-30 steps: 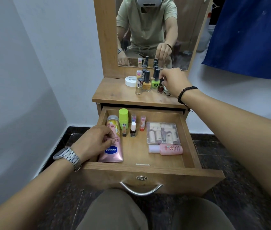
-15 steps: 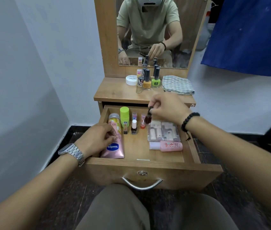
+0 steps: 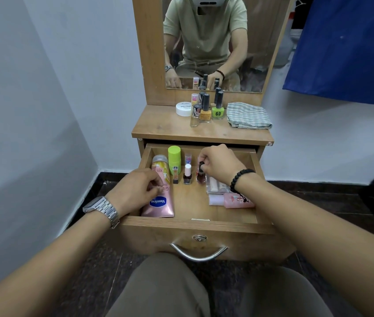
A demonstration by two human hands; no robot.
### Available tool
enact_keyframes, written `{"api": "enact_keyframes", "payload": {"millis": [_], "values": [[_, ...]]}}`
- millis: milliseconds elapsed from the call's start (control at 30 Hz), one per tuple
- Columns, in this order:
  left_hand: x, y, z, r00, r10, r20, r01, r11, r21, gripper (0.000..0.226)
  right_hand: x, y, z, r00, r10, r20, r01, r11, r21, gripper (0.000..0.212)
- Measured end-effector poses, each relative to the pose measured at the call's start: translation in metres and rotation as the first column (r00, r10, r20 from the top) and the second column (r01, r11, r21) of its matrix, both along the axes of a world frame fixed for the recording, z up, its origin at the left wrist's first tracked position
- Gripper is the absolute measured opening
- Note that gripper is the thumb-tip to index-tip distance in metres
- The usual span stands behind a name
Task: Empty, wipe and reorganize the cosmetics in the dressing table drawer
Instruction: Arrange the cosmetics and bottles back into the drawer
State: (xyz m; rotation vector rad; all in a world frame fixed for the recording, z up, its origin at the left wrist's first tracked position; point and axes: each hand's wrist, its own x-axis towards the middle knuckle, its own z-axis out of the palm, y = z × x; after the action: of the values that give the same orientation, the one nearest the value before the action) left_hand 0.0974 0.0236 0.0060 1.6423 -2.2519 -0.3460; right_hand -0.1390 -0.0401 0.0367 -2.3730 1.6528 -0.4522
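- The right hand (image 3: 220,164) pinched the black cap of a dark red nail polish bottle (image 3: 200,175), standing it upright mid-frame, apparently extending the row beside the white-capped polish (image 3: 187,174).
- The left hand (image 3: 135,191) gripped the pink Vaseline tube (image 3: 161,197), likely steadying it along the drawer (image 3: 195,221) wall, left of centre.

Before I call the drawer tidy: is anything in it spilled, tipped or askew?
Nothing spilled. The small bottles stand upright; the right hand pinches the dark nail polish by its cap. The Vaseline tube and pink bottle lie flat.
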Motion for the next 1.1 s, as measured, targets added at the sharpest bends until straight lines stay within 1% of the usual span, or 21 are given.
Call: {"api": "enact_keyframes", "payload": {"millis": [133,300,467,600,667,700,767,800,867,967,1033,1100], "values": [[0.000,0.000,-0.002,1.000,-0.002,0.001,0.002,1.000,0.000,0.014,0.003,0.000,-0.001,1.000,-0.016,-0.018,0.016,1.000,0.002,0.014],[0.000,0.000,0.000,1.000,-0.004,0.000,0.004,1.000,-0.002,0.015,0.005,-0.002,-0.006,0.996,-0.024,-0.084,0.024,1.000,0.007,0.009],[-0.001,0.001,0.001,1.000,-0.012,-0.013,0.012,1.000,-0.012,0.012,0.004,0.000,-0.010,0.990,-0.029,-0.141,0.028,1.000,-0.009,0.015],[-0.001,0.003,0.001,1.000,-0.012,0.002,0.012,1.000,-0.016,0.014,0.003,0.001,-0.009,0.989,-0.032,-0.147,0.030,0.999,-0.018,0.027],[-0.001,0.004,0.001,1.000,-0.009,0.005,0.009,1.000,-0.014,0.015,0.003,0.002,-0.010,0.990,-0.042,-0.138,0.039,0.999,-0.023,0.029],[-0.001,0.004,0.001,1.000,-0.008,0.006,0.008,1.000,-0.011,0.015,0.002,0.003,-0.010,0.990,-0.040,-0.136,0.038,0.999,-0.018,0.027],[-0.002,0.004,0.002,1.000,-0.006,0.006,0.006,1.000,-0.009,0.015,0.000,0.005,-0.008,0.993,-0.028,-0.118,0.026,1.000,-0.014,0.015],[-0.002,0.004,0.002,1.000,-0.005,0.007,0.005,1.000,-0.011,0.016,0.000,0.006,-0.005,0.996,-0.021,-0.089,0.018,0.999,-0.026,0.009],[-0.002,0.005,0.002,1.000,-0.001,0.008,0.001,1.000,-0.008,0.017,-0.001,0.006,0.006,1.000,0.010,-0.013,-0.011,0.997,-0.083,0.009],[-0.002,0.004,0.002,1.000,0.005,0.012,-0.005,1.000,-0.008,0.017,0.000,0.002,0.033,0.993,0.070,0.099,-0.046,0.973,-0.228,0.008],[-0.002,0.004,0.001,1.000,0.006,0.008,-0.006,1.000,0.004,0.016,0.002,-0.012,0.052,0.993,0.088,0.081,-0.058,0.947,-0.315,0.017],[-0.001,0.003,0.000,1.000,0.008,0.004,-0.008,1.000,0.012,0.016,0.005,-0.032,0.067,0.997,0.078,0.028,-0.064,0.934,-0.351,0.028]]}}
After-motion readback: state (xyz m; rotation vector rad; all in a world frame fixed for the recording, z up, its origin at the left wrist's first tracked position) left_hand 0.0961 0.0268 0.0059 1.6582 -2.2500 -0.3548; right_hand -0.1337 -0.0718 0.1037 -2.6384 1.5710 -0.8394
